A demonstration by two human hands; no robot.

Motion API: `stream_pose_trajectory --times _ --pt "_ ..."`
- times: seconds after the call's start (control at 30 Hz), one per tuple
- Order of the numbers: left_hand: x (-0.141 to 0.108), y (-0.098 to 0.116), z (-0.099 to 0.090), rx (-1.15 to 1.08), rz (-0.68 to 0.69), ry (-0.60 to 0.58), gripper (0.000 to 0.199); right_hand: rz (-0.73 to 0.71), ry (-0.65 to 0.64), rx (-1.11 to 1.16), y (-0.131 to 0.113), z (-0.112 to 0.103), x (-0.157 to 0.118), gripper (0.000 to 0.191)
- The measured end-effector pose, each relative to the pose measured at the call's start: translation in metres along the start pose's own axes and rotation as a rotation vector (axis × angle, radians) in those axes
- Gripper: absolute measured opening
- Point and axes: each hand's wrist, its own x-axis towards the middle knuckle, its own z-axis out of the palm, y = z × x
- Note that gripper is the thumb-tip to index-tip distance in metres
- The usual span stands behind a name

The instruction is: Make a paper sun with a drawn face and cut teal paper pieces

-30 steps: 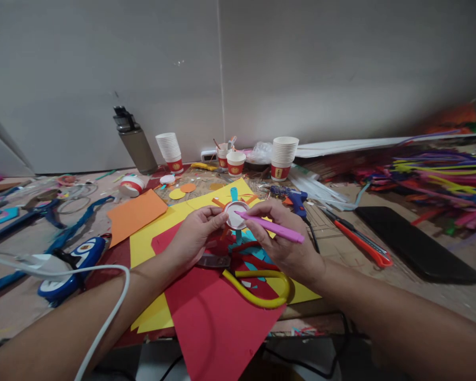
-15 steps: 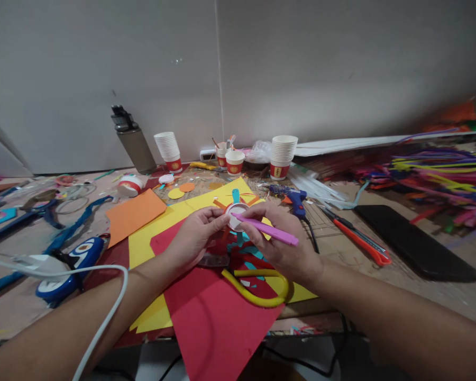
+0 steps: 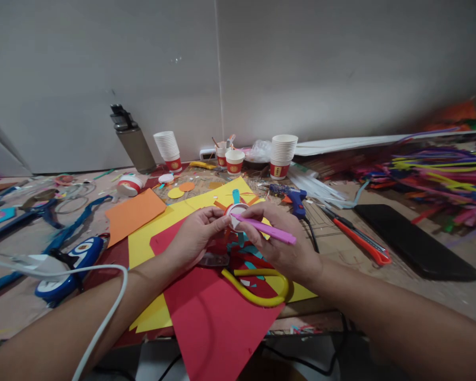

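Pinched at its edge by my left hand (image 3: 196, 233) is a paper cup (image 3: 235, 210), its round white face towards me and a red rim around it. Teal and orange paper strips (image 3: 236, 196) stick out around the cup. My right hand (image 3: 289, 238) grips a pink marker (image 3: 273, 230), whose tip end meets the white face. Under both hands lie a red paper sheet (image 3: 212, 317) and yellow paper (image 3: 148, 312). Yellow-handled scissors (image 3: 267, 302) rest on the red sheet, their blades partly hidden among teal scraps.
To the right are a blue glue gun (image 3: 297, 201), a red utility knife (image 3: 360, 241) and a black phone-like slab (image 3: 412, 241). Stacked cups (image 3: 283, 156) and a bottle (image 3: 134, 143) stand at the back. A white cable (image 3: 115, 307) crosses above my left forearm.
Almost everything is the same. The back end of the pink marker has shifted very slightly left, with both hands still in place.
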Motion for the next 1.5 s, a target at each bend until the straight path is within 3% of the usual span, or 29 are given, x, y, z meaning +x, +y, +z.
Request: stream_pose_trajectory --times 1.5 --pt "0.0012 0.0005 -0.0005 0.021 0.007 -0.002 0.031 -0.036 0.008 -0.114 -0.0021 -0.0006 -0.0004 0.003"
